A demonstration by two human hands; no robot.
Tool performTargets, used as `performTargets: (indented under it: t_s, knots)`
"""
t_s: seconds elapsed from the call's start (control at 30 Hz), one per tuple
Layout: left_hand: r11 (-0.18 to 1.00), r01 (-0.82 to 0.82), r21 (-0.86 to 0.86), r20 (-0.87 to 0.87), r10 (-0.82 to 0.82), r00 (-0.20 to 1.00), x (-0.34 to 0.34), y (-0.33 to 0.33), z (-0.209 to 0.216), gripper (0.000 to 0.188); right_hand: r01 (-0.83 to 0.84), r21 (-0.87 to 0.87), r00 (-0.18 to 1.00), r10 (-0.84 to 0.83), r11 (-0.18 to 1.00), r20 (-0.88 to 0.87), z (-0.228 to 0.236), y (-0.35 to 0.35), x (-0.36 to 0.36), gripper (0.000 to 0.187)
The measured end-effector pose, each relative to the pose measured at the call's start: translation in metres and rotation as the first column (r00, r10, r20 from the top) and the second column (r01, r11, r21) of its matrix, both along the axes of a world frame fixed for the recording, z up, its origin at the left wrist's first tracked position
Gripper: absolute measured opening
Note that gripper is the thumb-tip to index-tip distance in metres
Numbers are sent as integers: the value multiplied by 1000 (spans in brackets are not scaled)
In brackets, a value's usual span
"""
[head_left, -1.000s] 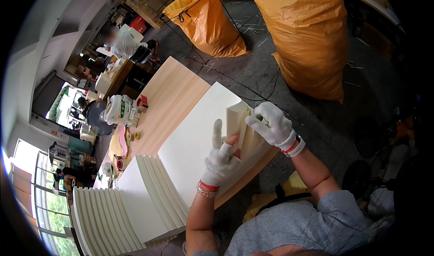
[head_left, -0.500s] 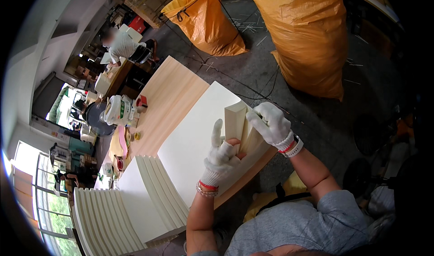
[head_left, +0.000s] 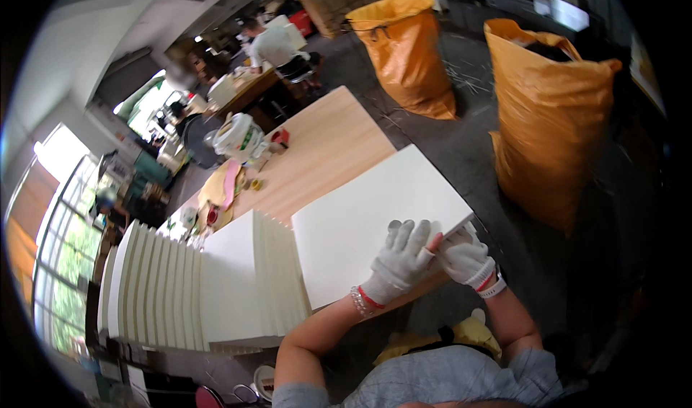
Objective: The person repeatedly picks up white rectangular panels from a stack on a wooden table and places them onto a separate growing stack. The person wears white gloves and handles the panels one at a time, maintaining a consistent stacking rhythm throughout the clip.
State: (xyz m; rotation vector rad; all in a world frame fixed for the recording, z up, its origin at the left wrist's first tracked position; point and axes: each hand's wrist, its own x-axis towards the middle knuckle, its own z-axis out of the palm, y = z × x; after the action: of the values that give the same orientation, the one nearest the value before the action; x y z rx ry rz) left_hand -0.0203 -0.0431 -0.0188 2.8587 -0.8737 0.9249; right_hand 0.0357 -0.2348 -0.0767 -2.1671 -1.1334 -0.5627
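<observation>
A large white panel with a pale edge lies flat on the wood-grain table. My left hand, in a white glove with the thumb tip bare, rests on its near right part, fingers stretched out. At the near right edge of the panel, close beside my left thumb, my gloved right hand is closed about the edge. Its fingertips are partly hidden there. The pale box-like folded piece seen earlier does not show now.
Staggered stacks of white panels stand to the left. Beyond them lie a white tub, a red tape roll and pink and yellow sheets on the table. Two orange sacks stand at right. People sit further back.
The upright pale folded piece between my hands is out of sight. My left hand has flattened onto the panel and my right hand has dropped to its edge. The view has swung left.
</observation>
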Motion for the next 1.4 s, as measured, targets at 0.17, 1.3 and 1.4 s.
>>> performTargets:
  t_s: [0.17, 1.3, 1.4]
  knots:
    - [996, 35, -83, -229, -53, 972, 6, 20, 10, 65, -20, -6, 1000, 20, 1000, -9, -6, 1, 11, 29]
    - [665, 205, -718, 655, 546, 522, -155, 176, 139, 65, -555, 342, 724, 643, 758, -249, 59, 257, -126, 85]
    - [865, 5, -502, 726, 418, 545, -140, 153, 160, 65, -527, 619, 381, 813, 583, -441, 22, 295, -118, 80]
